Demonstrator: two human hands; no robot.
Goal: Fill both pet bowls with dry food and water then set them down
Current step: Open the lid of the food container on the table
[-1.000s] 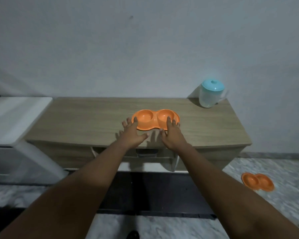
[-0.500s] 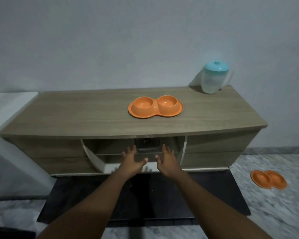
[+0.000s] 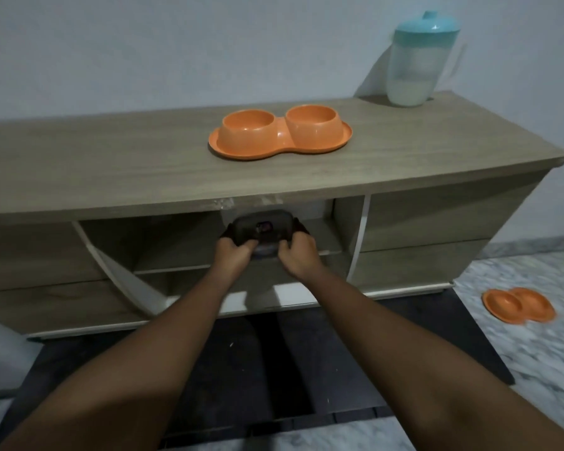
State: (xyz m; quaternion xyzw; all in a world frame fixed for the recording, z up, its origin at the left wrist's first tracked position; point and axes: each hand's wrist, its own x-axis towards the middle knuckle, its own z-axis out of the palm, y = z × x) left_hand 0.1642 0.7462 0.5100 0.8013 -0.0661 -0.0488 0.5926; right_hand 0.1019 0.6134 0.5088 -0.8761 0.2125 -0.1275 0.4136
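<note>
You are gripping the dark container (image 3: 262,229) in the cabinet's (image 3: 111,167) middle shelf, with the left hand (image 3: 233,255) and right hand (image 3: 298,257) each curling round one near corner. This is probably the food-fetching step, so the next move is calling for a level pull toward you, clearing the overhanging top edge. The bowl (image 3: 280,133) is sitting on the cabinet top, appearing empty, the pitcher (image 3: 417,63) is standing at the far right corner, and a second bowl (image 3: 518,304) is lying on the floor at right, well apart.
</note>
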